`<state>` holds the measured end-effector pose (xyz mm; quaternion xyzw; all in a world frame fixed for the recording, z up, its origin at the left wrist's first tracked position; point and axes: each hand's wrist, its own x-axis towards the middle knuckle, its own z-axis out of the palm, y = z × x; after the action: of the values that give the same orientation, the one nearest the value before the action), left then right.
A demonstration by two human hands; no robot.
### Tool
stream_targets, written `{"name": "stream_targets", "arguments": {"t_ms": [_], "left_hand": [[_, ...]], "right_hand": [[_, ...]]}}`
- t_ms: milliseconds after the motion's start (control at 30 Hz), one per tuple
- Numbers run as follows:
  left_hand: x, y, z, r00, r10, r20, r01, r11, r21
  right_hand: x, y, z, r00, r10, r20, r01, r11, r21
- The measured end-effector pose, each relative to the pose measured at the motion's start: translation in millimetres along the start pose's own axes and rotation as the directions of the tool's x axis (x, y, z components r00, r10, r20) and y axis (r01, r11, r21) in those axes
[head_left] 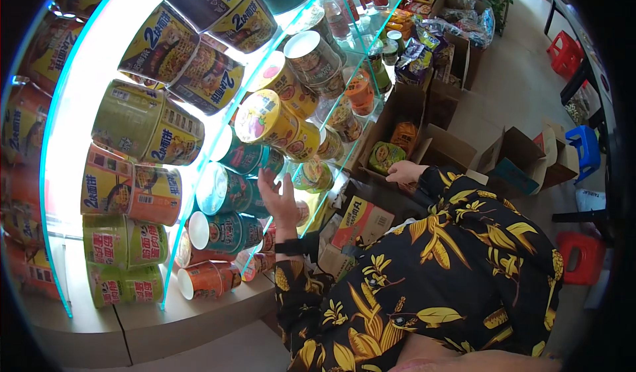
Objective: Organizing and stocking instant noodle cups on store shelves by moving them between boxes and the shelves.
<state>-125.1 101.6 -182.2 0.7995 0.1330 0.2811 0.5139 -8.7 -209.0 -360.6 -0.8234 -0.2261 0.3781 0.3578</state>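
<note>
My left hand [281,201] is raised at the lit glass shelves, its fingers spread and its fingertips at a teal noodle cup [254,158]. It grips nothing. More teal noodle cups [222,190] lie on their sides just below, in a stack. Above them are yellow noodle cups [268,118], also on their sides. My right hand [405,172] is at an open cardboard box [397,117], its fingers beside a green noodle packet [385,158]. Whether those fingers grip anything is not clear. An orange packet [404,135] lies in the same box.
Large noodle tubs [149,130] fill the shelf on the left, behind a glass edge. Opened cardboard boxes [513,160] stand on the floor to the right. Beyond them are a blue stool [583,152] and red stools [581,258]. Snack bags [414,60] crowd the far boxes.
</note>
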Motion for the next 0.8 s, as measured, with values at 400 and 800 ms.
{"name": "stream_targets", "arguments": {"t_ms": [400, 800], "left_hand": [[74.0, -1.4, 53.8, 0.973, 0.153, -0.174, -0.144, 0.988, 0.059], [87.0, -0.2, 83.6, 0.919, -0.015, -0.393, 0.027, 0.999, 0.026]], "right_hand": [[6.2, -19.7, -34.1, 0.990, -0.106, -0.096, 0.104, 0.994, -0.026], [21.0, -60.2, -68.1, 0.983, -0.149, -0.110, 0.159, 0.984, 0.082]]}}
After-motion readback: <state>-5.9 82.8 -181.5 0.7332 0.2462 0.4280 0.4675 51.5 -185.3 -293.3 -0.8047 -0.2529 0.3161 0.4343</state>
